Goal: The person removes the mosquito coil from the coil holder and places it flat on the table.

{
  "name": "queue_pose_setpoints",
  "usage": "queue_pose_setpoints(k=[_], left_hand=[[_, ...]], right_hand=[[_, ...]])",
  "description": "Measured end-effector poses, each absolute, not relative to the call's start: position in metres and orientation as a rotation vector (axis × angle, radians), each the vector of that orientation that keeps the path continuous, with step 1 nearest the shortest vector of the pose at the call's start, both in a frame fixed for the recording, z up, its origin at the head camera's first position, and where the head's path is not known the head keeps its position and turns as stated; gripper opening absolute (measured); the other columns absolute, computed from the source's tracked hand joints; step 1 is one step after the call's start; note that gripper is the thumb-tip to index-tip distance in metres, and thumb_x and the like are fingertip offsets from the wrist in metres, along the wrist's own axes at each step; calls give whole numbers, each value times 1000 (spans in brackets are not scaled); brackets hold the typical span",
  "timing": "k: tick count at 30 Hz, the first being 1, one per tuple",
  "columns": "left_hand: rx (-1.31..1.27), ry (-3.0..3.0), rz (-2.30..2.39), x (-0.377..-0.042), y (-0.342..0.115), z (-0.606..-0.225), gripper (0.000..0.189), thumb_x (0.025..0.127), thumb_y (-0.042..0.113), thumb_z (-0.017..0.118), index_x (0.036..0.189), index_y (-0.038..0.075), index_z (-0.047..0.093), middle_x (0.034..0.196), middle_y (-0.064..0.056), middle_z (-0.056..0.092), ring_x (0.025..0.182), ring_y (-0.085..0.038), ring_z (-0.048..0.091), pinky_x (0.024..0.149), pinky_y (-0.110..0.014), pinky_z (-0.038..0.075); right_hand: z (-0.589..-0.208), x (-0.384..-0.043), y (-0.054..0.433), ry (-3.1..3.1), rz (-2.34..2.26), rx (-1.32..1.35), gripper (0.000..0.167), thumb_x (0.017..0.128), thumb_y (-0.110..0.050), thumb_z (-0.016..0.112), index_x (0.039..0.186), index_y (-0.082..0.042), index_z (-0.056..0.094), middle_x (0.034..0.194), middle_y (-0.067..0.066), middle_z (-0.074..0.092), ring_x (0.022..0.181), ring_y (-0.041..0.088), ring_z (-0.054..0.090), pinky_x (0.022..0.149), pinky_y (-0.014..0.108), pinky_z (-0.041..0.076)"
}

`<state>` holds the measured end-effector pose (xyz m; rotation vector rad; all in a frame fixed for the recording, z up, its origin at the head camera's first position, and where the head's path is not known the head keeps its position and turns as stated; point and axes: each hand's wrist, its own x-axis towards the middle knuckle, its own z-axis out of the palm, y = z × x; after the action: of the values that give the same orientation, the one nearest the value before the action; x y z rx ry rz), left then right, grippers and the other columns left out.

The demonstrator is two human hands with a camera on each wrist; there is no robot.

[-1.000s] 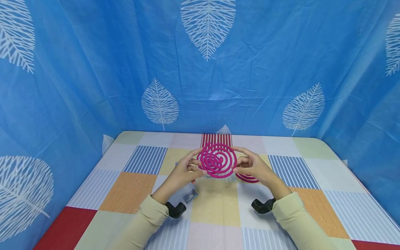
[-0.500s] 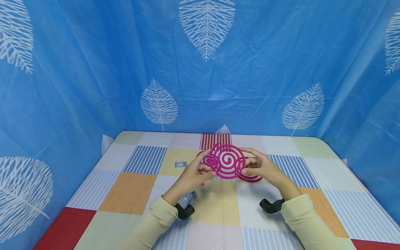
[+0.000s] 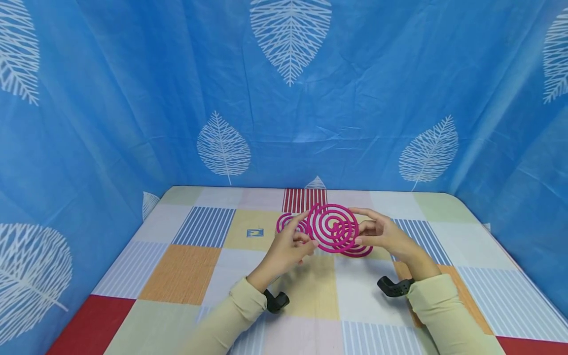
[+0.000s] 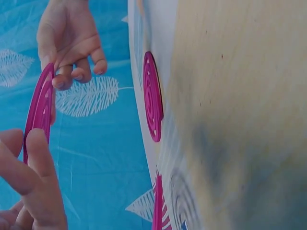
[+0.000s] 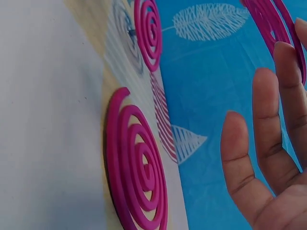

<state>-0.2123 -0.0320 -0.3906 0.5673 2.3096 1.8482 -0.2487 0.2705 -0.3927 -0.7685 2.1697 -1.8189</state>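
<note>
A magenta mosquito coil (image 3: pixel 332 225) is held up over the table, its spiral face toward the head camera. My left hand (image 3: pixel 286 251) pinches its left edge between thumb and index finger. At the opposite edge, the right hand (image 3: pixel 390 239) grips it with thumb and fingertips. In the right wrist view, several right fingers (image 5: pixel 265 115) are spread below the held coil (image 5: pixel 268 21). A second coil (image 5: pixel 146 175) lies on the table near the right hand, partly covered by the held one in the head view. A third coil (image 3: pixel 284 221) lies behind the left fingers.
The table has a patchwork cloth (image 3: pixel 182 271). On it, left of the third coil, is a small blue-grey flat piece (image 3: pixel 255 232). Black wrist bands (image 3: pixel 277 301) sit at both cuffs. A blue leaf-print curtain (image 3: pixel 346 98) closes off the back and sides.
Both hands have moved to the right with the mosquito coil. The third coil and the small blue-grey piece are more exposed; the left forearm now covers most of a small metal piece.
</note>
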Motion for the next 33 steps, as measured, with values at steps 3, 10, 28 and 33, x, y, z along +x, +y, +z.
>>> queue_pose_setpoints(k=[3,10,28,33], left_hand=[[556,2312,1858,-212,-27,-392,78,103,9,73,170,15,34,99,-19,76,85,-48,71,58,-32,57],[547,2271,1882,-212,-17,-391,78,102,8,74,170,14,36,97,-17,76,86,-49,71,56,-24,52],[510,2182,1911,-216,8,-397,76,101,7,75,168,16,40,97,-19,76,84,-45,75,56,-26,51],[479,2148,1930,-217,18,-399,76,101,6,75,168,16,40,95,-15,76,77,-37,75,55,-24,50]], right_hand=[[-392,-249,275,2211,-1805,-740,59,103,4,67,159,-3,48,102,1,77,97,13,72,88,26,60],[-390,-249,284,2284,-1775,-641,51,106,-2,63,155,4,49,97,0,76,94,13,71,93,23,55],[-395,-254,320,2078,-1781,-824,57,104,10,60,151,-21,60,103,7,76,100,16,73,95,27,59],[-395,-254,331,2070,-1765,-821,58,104,10,59,153,-21,58,103,13,75,101,17,74,95,29,60]])
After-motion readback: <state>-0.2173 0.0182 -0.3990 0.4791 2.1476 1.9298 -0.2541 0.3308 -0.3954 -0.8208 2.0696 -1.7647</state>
